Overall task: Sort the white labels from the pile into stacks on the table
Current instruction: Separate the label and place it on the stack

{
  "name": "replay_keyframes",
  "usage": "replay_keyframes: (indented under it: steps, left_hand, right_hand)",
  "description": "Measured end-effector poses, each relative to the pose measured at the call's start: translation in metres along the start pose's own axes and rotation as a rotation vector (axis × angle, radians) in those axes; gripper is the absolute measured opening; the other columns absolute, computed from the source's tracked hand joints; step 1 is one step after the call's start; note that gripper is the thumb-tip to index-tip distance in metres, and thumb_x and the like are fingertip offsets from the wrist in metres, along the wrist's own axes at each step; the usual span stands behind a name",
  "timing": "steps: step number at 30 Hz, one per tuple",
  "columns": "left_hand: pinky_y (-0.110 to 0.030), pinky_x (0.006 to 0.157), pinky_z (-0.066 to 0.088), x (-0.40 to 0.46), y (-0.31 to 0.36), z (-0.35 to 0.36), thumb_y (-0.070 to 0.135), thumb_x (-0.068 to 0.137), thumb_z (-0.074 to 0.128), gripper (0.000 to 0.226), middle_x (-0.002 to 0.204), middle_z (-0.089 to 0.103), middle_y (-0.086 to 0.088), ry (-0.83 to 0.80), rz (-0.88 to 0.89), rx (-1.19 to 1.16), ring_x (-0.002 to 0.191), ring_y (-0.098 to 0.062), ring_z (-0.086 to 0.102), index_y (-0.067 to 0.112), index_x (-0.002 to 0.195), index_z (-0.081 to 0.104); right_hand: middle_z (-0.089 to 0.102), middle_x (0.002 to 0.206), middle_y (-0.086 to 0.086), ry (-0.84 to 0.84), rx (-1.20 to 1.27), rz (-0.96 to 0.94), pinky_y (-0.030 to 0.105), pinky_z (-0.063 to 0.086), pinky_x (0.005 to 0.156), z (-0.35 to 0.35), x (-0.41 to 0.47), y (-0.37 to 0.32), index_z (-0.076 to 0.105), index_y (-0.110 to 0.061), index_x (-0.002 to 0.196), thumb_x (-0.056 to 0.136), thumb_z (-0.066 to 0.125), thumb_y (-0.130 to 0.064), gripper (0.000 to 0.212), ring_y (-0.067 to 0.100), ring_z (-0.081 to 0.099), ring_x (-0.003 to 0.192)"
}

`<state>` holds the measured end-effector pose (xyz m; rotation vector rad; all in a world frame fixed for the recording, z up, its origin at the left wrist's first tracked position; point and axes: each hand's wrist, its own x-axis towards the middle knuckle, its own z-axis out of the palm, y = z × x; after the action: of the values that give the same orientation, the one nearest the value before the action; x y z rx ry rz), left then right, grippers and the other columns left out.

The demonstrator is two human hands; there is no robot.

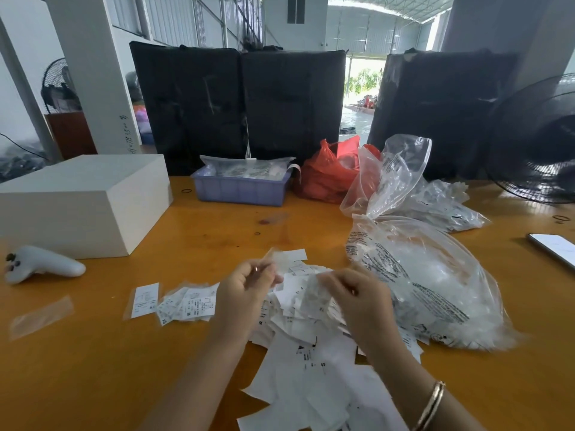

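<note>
Above the pile (311,321), we see the left hand (249,287) pinching a label (280,259) (blurred, perhaps sleeved) and the right hand (357,293) gripping another label, likely to read sizes.

Bare forearms, no sleeves; gold bangle (431,405) on right wrist; ring (255,269) on left hand (249,284).

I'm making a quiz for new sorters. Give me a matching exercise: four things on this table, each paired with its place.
Things:
1. white box
2. blue tray
3. phone
4. clear bag

Places:
A. far right edge of the table
B. just right of the label pile
C. left side, behind the white controller
D. back centre, beside the red bag

Pairs: 1-C, 2-D, 3-A, 4-B
</note>
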<state>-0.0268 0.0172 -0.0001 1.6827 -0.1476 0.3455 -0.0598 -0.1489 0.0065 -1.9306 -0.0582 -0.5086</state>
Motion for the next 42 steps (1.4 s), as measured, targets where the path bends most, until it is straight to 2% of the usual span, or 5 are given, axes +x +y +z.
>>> replay_keyframes:
  steps: [6,9,16,21,42]
  left_hand:
    - [-0.011,0.062,0.052,-0.004,-0.001,0.002,0.032,0.087,0.064,0.006,0.079,0.072,0.017,-0.083,0.017,0.055,0.079,0.001,0.068,0.029,0.092,0.063]
    - [-0.012,0.064,0.052,-0.004,0.0,0.002,0.034,0.087,0.062,0.011,0.08,0.073,0.015,-0.105,0.004,0.05,0.08,0.0,0.068,0.03,0.097,0.06]
    - [-0.017,0.068,0.055,-0.004,0.002,0.002,0.027,0.093,0.056,0.01,0.075,0.073,0.012,-0.157,-0.001,0.018,0.073,-0.004,0.067,0.027,0.094,0.066]
    - [-0.011,0.06,0.051,-0.004,0.004,0.002,0.026,0.093,0.057,0.012,0.069,0.072,0.012,-0.191,-0.025,0.023,0.064,0.0,0.064,0.028,0.088,0.068]
    - [-0.013,0.06,0.052,-0.004,0.009,0.001,0.014,0.091,0.06,0.01,0.078,0.076,0.001,-0.26,-0.159,-0.132,0.073,-0.011,0.072,0.017,0.092,0.07]
  right_hand:
    - [0.07,0.069,0.008,-0.001,0.571,0.298,0.021,0.048,0.054,-0.017,0.005,-0.006,0.073,-0.013,0.079,0.078,0.064,-0.033,0.022,0.012,0.054,0.049]
    - [0.075,0.089,0.009,-0.038,0.617,0.294,0.033,0.052,0.076,-0.015,0.007,-0.004,0.074,-0.013,0.083,0.075,0.064,-0.034,0.025,0.021,0.069,0.068]
    - [0.074,0.08,0.002,-0.019,0.52,0.287,0.018,0.054,0.064,-0.011,0.004,-0.002,0.072,-0.016,0.086,0.085,0.065,-0.005,0.014,0.018,0.072,0.072]
    - [0.074,0.099,-0.009,-0.193,0.509,0.245,0.023,0.055,0.08,-0.012,0.002,-0.004,0.072,-0.028,0.1,0.081,0.066,-0.019,0.022,0.014,0.071,0.09]
    - [0.068,0.071,0.008,-0.035,0.803,0.376,0.02,0.051,0.052,-0.009,0.007,0.003,0.068,-0.017,0.068,0.08,0.069,-0.003,0.018,0.017,0.064,0.059]
